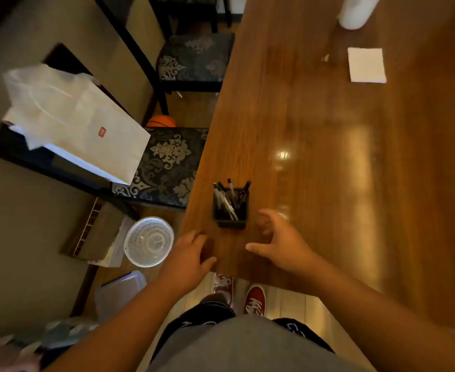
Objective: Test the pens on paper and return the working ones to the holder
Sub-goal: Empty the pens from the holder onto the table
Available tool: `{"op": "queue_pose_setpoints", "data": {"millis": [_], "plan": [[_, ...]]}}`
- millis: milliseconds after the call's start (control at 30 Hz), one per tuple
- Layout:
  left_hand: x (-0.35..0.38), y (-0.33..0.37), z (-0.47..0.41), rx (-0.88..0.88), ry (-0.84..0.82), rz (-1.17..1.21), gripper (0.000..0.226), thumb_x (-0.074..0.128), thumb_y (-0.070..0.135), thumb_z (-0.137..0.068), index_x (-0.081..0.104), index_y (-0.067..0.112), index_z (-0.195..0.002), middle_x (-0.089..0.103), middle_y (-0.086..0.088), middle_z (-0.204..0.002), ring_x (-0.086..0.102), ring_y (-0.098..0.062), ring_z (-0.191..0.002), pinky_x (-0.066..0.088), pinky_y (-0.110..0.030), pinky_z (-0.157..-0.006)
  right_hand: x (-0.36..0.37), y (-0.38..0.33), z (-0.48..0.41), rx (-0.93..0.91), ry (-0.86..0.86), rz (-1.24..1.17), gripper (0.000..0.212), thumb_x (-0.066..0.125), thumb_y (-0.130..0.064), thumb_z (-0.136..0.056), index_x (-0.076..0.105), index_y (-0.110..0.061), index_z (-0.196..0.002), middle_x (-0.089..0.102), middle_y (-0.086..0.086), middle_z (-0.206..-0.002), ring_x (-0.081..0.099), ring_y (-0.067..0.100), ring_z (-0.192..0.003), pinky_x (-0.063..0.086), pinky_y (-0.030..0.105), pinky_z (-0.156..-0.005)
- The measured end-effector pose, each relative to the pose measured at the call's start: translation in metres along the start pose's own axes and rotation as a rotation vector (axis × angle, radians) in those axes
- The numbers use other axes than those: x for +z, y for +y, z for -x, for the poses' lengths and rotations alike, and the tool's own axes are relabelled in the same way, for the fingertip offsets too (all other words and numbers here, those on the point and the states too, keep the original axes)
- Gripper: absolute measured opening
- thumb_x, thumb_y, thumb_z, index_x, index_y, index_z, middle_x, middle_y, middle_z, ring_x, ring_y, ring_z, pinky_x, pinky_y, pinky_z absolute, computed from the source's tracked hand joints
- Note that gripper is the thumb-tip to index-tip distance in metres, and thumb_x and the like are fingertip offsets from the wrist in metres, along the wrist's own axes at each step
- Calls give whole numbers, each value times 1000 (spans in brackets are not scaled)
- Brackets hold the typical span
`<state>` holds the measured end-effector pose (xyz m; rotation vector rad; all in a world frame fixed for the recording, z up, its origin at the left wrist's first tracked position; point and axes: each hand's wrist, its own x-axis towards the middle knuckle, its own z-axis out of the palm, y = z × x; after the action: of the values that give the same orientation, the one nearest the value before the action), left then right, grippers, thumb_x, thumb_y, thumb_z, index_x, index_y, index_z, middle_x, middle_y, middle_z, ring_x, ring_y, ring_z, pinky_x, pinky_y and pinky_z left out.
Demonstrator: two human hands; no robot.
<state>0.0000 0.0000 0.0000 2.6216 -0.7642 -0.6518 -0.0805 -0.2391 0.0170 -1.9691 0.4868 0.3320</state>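
Pens [227,197]: several slim dark and pale barrels standing tilted in a holder [230,222], a small square black cup with straight walls. The holder stands upright on the table [328,157], near its left edge and toward the near end. The table top is long, glossy, red-brown wood with lengthwise grain and bright lamp reflections.

Right hand [280,242]: held just right of and nearer than the holder, palm down, fingers spread and gently curved, thumb pointing left. It grasps nothing and is apart from the holder; whether it touches the wood cannot be told.

Left hand [190,253]: at the table's near left corner, fingers loosely bent, thumb extended to the right, nothing seen in its grasp.

Paper [367,65]: 1 white square sheet lying flat on the far right part of the table, well apart from the holder. Beyond it stands a white cylinder [355,12], cut off by the frame.

Left of the table: 2 dark chairs with damask-patterned seats [167,167]; a creased white paper bag [70,122] lies on the nearer one. An orange basketball [162,121] sits between them. On the floor are a round white mesh basket [148,241] and a clear plastic box [120,291]. Red shoes [254,299] show below the table's near edge.
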Motion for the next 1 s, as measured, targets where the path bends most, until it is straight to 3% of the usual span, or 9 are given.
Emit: {"op": "queue_pose_setpoints", "data": {"millis": [133, 233, 400, 467, 600, 733, 867, 1000], "plan": [[1, -7, -28, 40, -96, -149, 81, 63, 48, -86, 23, 21, -152, 14, -3, -161, 16, -24, -146, 25, -41, -117, -4, -11, -35, 1, -25, 52, 110, 87, -39, -67, 19, -31, -152, 33, -6, -153, 39, 14, -134, 44, 35, -105], [3, -15, -50, 77, -137, -230, 90, 58, 52, -87, 8, 23, -155, 0, -1, -163, 2, -23, -149, 16, -41, -120, 2, -14, -56, -13, -63, 13, 108, 90, -38, -61, 27, -34, -148, 37, -9, -148, 38, 11, -136, 39, 37, -111], [0, -29, -83, 162, -168, -263, 92, 54, 55, -87, -1, 23, -154, -10, 0, -162, -13, -21, -148, 9, -44, -121, 7, -24, -68, -58, -74, -10, 80, 86, -45, -59, 45, -44, -127, 52, -16, -129, 51, 0, -119, 49, 36, -100], [-3, -32, -95, 200, -175, -277, 89, 52, 55, -88, 1, 24, -155, -11, 0, -162, -15, -21, -147, 9, -45, -121, 7, -26, -70, -69, -71, -38, 75, 85, -41, -61, 48, -41, -126, 57, -14, -126, 56, 2, -116, 52, 37, -96], [-6, -27, -117, 238, -167, -284, 88, 53, 55, -87, 6, 26, -155, -7, -2, -163, -13, -23, -148, 8, -47, -121, -1, -29, -68, -32, -8, -143, 74, 86, -33, -64, 48, -34, -128, 63, -14, -120, 61, 0, -109, 55, 39, -90], [-6, -18, -135, 233, -168, -349, 92, 52, 61, -84, 1, 28, -154, -15, -4, -161, -14, -25, -147, -1, -45, -117, -16, -28, -64, 33, 133, -136, 75, 84, -46, -58, 48, -40, -124, 62, -19, -117, 60, -3, -108, 55, 36, -90], [-3, -2, -146, 175, -188, -380, 93, 49, 65, -83, 0, 28, -153, -13, -8, -161, -15, -28, -147, 2, -53, -117, -31, -25, -59, 84, 248, -49, 72, 79, -60, -57, 48, -45, -120, 59, -24, -114, 58, -4, -106, 55, 32, -88], [1, 5, -145, 140, -182, -385, 93, 48, 66, -84, -1, 27, -153, -12, -11, -161, -14, -31, -147, 2, -55, -117, -39, -22, -50, 137, 307, -50, 71, 74, -66, -58, 50, -40, -120, 60, -20, -110, 60, -1, -100, 57, 32, -83]]}}
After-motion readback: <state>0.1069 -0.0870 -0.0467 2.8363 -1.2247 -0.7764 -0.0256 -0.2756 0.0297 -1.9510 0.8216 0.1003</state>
